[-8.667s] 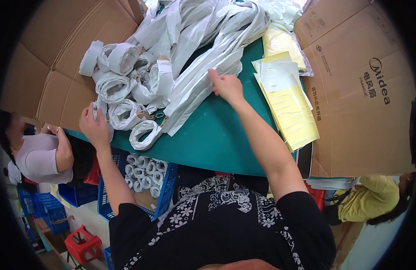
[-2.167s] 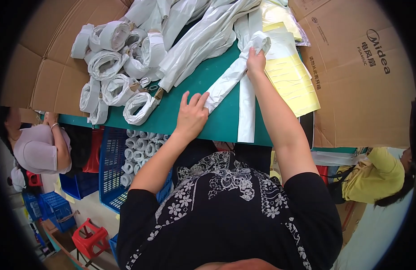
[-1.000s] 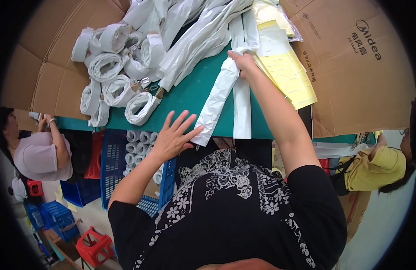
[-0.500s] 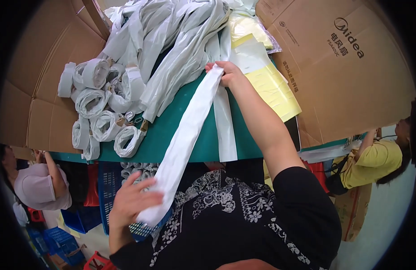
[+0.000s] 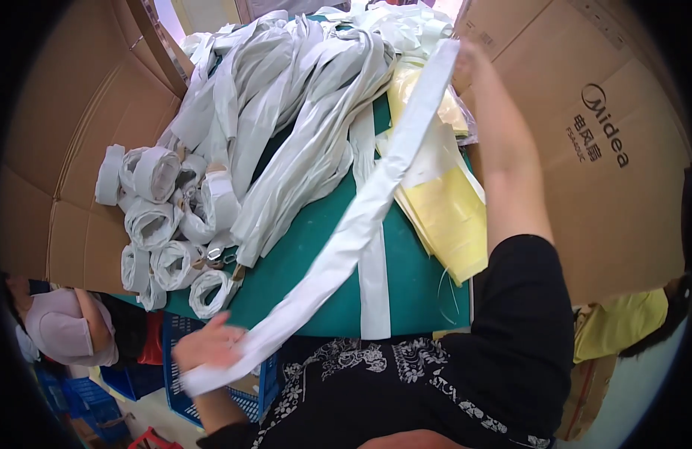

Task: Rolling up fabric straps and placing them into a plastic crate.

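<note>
In the head view, a green tabletop [image 5: 308, 221] runs between two tall brown cardboard walls, one at the left [image 5: 88, 165] and one at the right [image 5: 555, 202]. At the left edge sits a person in a pale lilac top [image 5: 58, 322]; at the right edge shows another in a yellow top [image 5: 623, 322]. A blue basket [image 5: 268, 382] stands below the table's near edge.

The long white strip [image 5: 365, 213] stretches slantwise above the table, from the upper right down to the lower left. The right hand [image 5: 468, 60], raised and blurred, has its fingers closed on the strip's upper end. The left hand [image 5: 210, 346] is at the lower end, in front of the table; it is smeared by motion, so whether its fingers grip cannot be told.

Beneath, a second white strip [image 5: 374, 299] lies flat, reaching the near edge. A sheaf of white strips [image 5: 301, 176] spreads across the far side, with white rolls [image 5: 151, 224] piled to its left. Yellow sheets [image 5: 451, 224] lie to the right.
</note>
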Motion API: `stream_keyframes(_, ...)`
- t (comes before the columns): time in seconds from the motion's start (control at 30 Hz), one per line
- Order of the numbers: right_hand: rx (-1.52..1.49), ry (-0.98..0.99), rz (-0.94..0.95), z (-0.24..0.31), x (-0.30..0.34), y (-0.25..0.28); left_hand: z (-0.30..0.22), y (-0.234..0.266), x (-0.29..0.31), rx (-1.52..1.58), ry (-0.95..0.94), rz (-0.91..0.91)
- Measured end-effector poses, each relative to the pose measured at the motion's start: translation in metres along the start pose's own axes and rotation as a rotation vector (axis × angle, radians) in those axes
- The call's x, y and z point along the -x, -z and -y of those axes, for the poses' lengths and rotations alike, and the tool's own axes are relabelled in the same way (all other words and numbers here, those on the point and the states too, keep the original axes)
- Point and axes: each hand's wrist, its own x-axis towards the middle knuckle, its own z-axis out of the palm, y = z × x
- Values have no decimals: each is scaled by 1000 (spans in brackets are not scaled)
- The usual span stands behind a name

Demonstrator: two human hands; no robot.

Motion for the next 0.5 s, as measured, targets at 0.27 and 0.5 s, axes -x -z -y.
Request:
stream_keyframes(0.27, 1249, 10, 499, 18, 110, 8, -2, -122, -134, -220, -473, 194)
stream_keyframes(0.5, 322, -1128, 859, -103, 380, -5, 11, -122, -110, -239, -525, 194)
